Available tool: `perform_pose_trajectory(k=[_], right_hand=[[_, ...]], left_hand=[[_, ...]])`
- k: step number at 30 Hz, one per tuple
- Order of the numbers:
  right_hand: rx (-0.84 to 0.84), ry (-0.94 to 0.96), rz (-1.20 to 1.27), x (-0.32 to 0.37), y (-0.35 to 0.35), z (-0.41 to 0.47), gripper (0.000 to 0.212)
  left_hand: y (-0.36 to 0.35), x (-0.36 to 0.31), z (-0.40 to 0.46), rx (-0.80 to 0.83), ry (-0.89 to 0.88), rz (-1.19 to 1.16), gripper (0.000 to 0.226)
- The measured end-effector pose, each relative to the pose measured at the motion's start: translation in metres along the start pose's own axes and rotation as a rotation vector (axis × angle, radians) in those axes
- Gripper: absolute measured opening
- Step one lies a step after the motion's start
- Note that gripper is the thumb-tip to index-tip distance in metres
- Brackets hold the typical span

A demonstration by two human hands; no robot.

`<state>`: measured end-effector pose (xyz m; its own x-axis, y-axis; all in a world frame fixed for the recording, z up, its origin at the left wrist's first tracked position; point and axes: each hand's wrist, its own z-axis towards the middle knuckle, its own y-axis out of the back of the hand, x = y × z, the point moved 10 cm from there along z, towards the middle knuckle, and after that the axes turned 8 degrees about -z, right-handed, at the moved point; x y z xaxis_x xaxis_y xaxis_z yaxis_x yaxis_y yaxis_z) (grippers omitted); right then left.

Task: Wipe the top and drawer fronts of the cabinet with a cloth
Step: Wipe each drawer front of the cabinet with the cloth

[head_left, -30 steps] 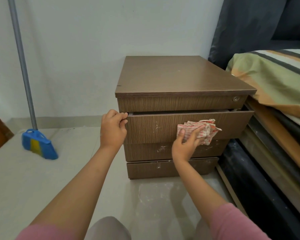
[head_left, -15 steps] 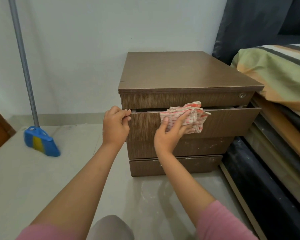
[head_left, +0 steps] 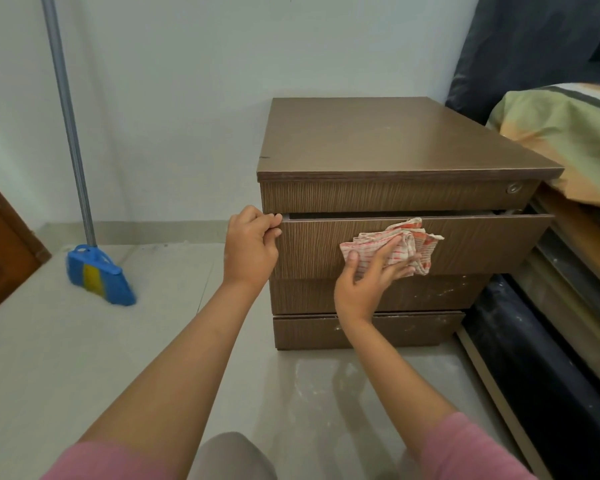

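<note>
Cloth (head_left: 394, 244), soft and light, pressed flat under right hand (head_left: 369, 278) on drawer (head_left: 465, 245); left hand (head_left: 250, 251) grips drawer's left edge, steadying it.

Her left hand (head_left: 250, 249) grips the open drawer's (head_left: 465, 244) corner while her right hand (head_left: 368, 282) presses a checked cloth (head_left: 395, 244) against its front.

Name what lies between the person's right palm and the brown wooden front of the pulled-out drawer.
In the head view, a crumpled red-and-white checked cloth lies between the right hand and the pulled-out drawer front.
</note>
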<state>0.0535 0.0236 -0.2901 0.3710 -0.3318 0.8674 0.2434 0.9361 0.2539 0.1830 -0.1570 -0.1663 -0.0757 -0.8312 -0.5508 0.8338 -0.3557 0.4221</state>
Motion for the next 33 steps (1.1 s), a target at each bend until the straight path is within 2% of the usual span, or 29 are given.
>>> perform_pose_trajectory(k=[4,10,17,22,33], right_hand=[[-0.037,-0.031,0.061,0.021,-0.006,0.000,0.072],[-0.012,0.046,0.059,0.056,-0.039,-0.030,0.070],[0.036,0.075,0.010,0.044,-0.060,-0.054,0.069],[0.074,0.060,-0.036,0.013,-0.040,-0.038,0.070],[-0.026,-0.010,-0.055,-0.027,0.047,0.050,0.075]], left_hand=[[0.000,0.000,0.000,-0.006,-0.011,-0.003,0.018],[0.000,0.002,0.002,-0.010,0.000,-0.017,0.017],[0.000,-0.001,0.002,-0.012,0.000,-0.027,0.015],[0.000,0.001,0.002,-0.015,-0.005,-0.033,0.015],[-0.003,-0.001,0.004,-0.002,0.024,-0.016,0.014]])
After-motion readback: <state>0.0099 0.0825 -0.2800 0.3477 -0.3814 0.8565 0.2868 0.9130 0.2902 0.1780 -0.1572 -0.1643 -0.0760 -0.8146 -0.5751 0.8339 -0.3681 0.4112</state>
